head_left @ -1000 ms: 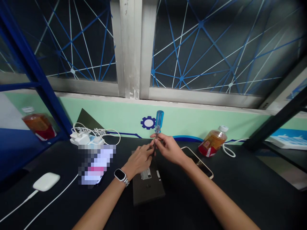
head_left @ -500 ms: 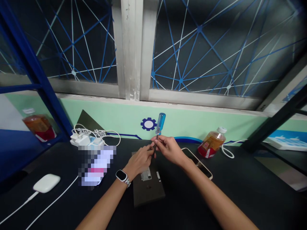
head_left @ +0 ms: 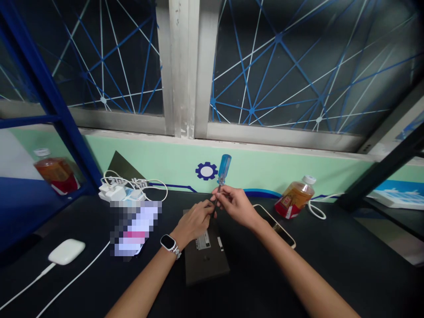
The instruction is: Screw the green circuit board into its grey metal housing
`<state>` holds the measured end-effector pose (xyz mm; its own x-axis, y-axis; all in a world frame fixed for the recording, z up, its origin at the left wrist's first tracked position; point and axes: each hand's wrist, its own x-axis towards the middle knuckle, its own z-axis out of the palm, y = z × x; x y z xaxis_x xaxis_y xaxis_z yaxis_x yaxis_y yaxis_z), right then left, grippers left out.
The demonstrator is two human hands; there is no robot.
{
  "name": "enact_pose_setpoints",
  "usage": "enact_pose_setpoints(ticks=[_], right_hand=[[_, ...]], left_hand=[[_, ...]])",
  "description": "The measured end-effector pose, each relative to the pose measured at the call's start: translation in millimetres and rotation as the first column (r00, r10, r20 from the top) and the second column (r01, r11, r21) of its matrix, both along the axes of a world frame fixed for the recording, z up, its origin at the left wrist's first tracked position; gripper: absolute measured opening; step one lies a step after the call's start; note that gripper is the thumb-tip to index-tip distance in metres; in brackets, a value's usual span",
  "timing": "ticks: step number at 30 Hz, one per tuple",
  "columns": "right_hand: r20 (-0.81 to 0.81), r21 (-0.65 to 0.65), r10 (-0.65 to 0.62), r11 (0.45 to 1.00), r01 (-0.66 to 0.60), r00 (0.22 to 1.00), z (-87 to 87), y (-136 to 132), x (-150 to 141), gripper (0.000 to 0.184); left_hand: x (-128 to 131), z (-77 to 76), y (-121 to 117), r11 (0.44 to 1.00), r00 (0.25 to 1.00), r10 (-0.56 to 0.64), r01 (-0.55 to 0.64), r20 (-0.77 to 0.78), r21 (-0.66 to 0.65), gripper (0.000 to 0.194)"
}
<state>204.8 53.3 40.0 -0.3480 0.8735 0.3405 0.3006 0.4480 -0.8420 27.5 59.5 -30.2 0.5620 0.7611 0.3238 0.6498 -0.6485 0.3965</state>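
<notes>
"One screwdriver [head_left: 224,168]: where?"

"Tilted, handle up, over the box [head_left: 207,269]; the right hand [head_left: 236,204] pinches it below the handle, fingers nearly closed."

"And the left hand [head_left: 195,221]?"

"Half curled on the box, fingertips by the screwdriver; whether they grip, I can't tell. The box lies flat on the desk [head_left: 331,251]."

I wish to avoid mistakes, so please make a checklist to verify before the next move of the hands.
1. Right hand gripping screwdriver: ok, fingers are below its blue handle.
2. Left hand over dark flat device: ok, at its far end.
3. Screwdriver upright: not ok, it leans right in view.
4. Screwdriver's tip seated: cannot tell, not clearly visible.
5. Bottle at right capped: ok.
</notes>
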Motion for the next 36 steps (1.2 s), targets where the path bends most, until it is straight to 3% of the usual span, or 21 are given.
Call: enact_pose_setpoints(ticks=[5,11,14,18,23,30,33,36], right_hand=[[-0.037,-0.018,0.082,0.996,-0.083,0.996,0.4,0.9,1.4,0.027],[-0.047,-0.035,0.124,0.991,-0.126,0.991,-1.6,1.8,-0.5,0.028],[-0.001,-0.024,0.056,0.998,-0.056,0.998,-1.5,1.6,-0.9,0.028],[0.034,0.102,-0.131,0.987,0.127,0.991,-3.8,5.4,0.0,0.022],[0.076,0.103,-0.115,0.989,0.106,0.99,-3.4,7.0,1.1,0.018],[0.105,0.071,-0.056,0.996,0.049,0.993,-1.0,2.2,3.4,0.017],[0.071,0.014,-0.018,1.0,0.017,0.997,-2.5,2.2,2.8,0.018],[0.057,0.041,-0.055,0.998,0.053,0.997,-4.0,3.9,1.3,0.022]], left_hand=[[-4.5,3.8,0.1,0.999,0.986,-0.023,0.03,0.168,-0.038,0.03],[-1.2,12.6,2.3,0.977,0.884,-0.06,0.148,0.464,-0.155,0.029],[2.3,13.8,2.3,0.962,0.849,-0.031,0.169,0.528,-0.216,0.026],[6.9,10.2,4.6,0.972,0.81,0.058,0.088,0.584,-0.218,0.016],[10.3,6.9,7.1,0.981,0.807,0.127,-0.016,0.576,-0.194,0.02],[7.9,13.1,1.7,0.961,0.811,-0.025,0.18,0.584,-0.209,0.028],[8.1,10.6,1.4,0.954,0.799,-0.006,0.186,0.602,-0.237,0.026],[9.4,7.5,1.5,0.95,0.768,0.034,0.175,0.64,-0.26,0.02]])
